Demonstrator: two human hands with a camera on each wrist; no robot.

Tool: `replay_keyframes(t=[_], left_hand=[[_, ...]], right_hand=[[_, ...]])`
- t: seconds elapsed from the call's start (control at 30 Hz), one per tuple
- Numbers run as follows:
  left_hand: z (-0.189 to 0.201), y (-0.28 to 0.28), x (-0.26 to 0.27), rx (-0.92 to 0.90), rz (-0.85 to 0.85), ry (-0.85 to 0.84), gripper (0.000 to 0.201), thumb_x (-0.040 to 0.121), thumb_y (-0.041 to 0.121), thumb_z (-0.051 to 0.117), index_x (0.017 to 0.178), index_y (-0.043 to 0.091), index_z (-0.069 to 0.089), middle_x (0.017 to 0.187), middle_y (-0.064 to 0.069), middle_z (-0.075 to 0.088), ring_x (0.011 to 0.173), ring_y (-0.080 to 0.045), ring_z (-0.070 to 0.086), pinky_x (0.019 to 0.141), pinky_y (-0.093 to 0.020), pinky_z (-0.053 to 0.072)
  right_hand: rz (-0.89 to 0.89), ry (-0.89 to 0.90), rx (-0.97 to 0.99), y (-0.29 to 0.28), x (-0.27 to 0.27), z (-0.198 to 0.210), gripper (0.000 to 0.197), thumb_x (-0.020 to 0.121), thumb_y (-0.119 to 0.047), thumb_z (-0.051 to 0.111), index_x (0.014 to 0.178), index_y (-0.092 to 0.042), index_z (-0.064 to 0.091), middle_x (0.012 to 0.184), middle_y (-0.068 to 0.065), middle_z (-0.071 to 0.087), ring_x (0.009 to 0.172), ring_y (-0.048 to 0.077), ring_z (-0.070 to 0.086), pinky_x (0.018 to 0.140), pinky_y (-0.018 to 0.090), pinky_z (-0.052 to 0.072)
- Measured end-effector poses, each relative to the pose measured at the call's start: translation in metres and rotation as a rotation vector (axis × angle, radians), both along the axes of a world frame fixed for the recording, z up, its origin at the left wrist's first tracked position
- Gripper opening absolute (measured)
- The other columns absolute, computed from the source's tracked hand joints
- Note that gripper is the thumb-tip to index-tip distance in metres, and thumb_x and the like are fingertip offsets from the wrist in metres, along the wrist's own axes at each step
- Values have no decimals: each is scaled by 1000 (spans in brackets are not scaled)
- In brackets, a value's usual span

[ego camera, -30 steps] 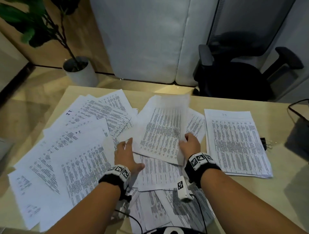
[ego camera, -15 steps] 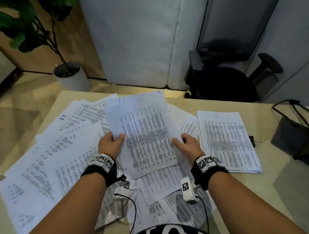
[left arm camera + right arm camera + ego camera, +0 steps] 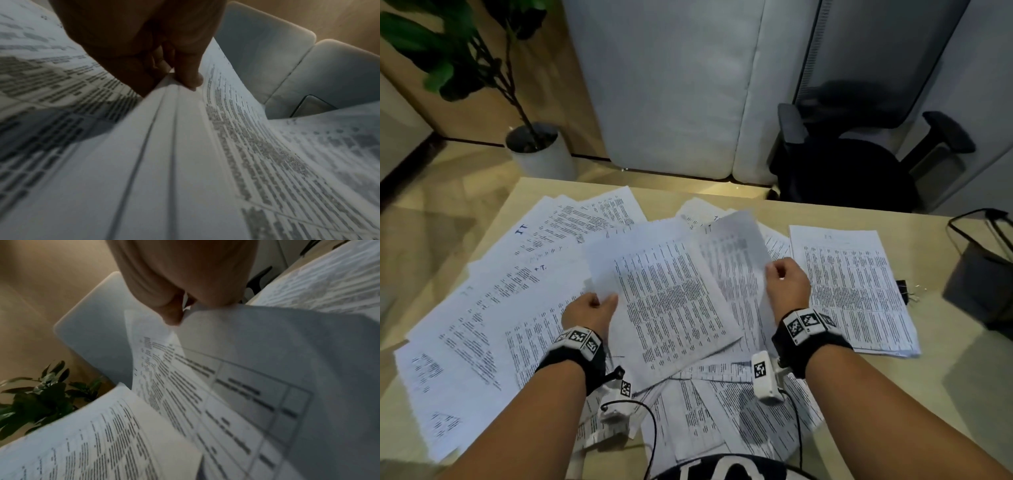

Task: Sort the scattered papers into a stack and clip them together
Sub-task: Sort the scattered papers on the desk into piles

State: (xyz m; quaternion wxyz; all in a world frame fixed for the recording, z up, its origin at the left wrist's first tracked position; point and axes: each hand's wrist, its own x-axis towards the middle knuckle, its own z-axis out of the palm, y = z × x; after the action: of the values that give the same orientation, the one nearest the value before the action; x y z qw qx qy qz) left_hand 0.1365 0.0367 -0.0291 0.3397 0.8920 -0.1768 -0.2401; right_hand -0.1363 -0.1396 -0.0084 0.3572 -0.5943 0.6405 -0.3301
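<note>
Printed sheets lie scattered (image 3: 493, 308) over the left and middle of the wooden table (image 3: 945, 404). My left hand (image 3: 599, 303) pinches the left edge of a small bundle of sheets (image 3: 667, 301) lifted off the table; the left wrist view shows its layered edges (image 3: 164, 129) under my thumb. My right hand (image 3: 780, 274) pinches a single sheet (image 3: 736, 250) raised beside that bundle, seen curling in the right wrist view (image 3: 164, 369). A tidy stack (image 3: 849, 287) lies at the right, with a black binder clip (image 3: 904, 291) against its right edge.
A dark bag (image 3: 983, 274) sits at the table's right edge. Beyond the table stand a black office chair (image 3: 859, 164), a white sofa (image 3: 671, 85) and a potted plant (image 3: 534, 150). More sheets lie near the front edge (image 3: 722, 411).
Both hands lifted sheets off the pile. My right hand has since moved right and pulled one sheet apart from the bundle in my left hand.
</note>
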Motion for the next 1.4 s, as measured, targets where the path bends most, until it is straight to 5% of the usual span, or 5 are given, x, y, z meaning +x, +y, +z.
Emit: replay_keyframes(t=[0.2, 0.5, 0.83, 1.1, 1.4], left_hand=[[-3, 13, 7, 9, 6, -8, 32, 91, 27, 60, 107, 0, 59, 103, -13, 65, 94, -30, 60, 88, -40, 48], [11, 11, -1, -41, 53, -9, 35, 87, 19, 65, 116, 0, 60, 107, -15, 64, 102, -37, 61, 89, -43, 48], [4, 0, -6, 21, -123, -98, 23, 85, 11, 64, 106, 2, 60, 93, -14, 63, 79, -23, 50, 72, -30, 38], [16, -8, -11, -166, -76, 6, 24, 82, 16, 69, 104, 13, 62, 86, -1, 63, 79, -23, 58, 73, -31, 44], [18, -13, -32, -338, 7, 279, 25, 82, 15, 70, 107, 13, 66, 92, -3, 71, 84, -20, 67, 68, -28, 52]], right_hand=[[-135, 64, -143, -20, -5, 13, 12, 96, -11, 49, 101, -5, 59, 101, 11, 58, 84, 22, 52, 77, 33, 45], [-126, -414, -166, -15, 0, 45, 26, 88, -10, 51, 78, -33, 59, 96, 5, 61, 86, 21, 55, 77, 38, 48], [-7, -837, 2, -2, 19, 65, 27, 86, 5, 48, 86, -22, 54, 85, 4, 56, 63, 9, 58, 52, 20, 47], [23, -456, 151, -2, 32, 41, 21, 98, -9, 49, 80, -10, 60, 68, -4, 59, 58, 4, 54, 51, 10, 44], [254, -69, 388, 9, 15, -14, 17, 90, -24, 59, 95, -8, 61, 96, 12, 67, 93, 32, 65, 89, 50, 54]])
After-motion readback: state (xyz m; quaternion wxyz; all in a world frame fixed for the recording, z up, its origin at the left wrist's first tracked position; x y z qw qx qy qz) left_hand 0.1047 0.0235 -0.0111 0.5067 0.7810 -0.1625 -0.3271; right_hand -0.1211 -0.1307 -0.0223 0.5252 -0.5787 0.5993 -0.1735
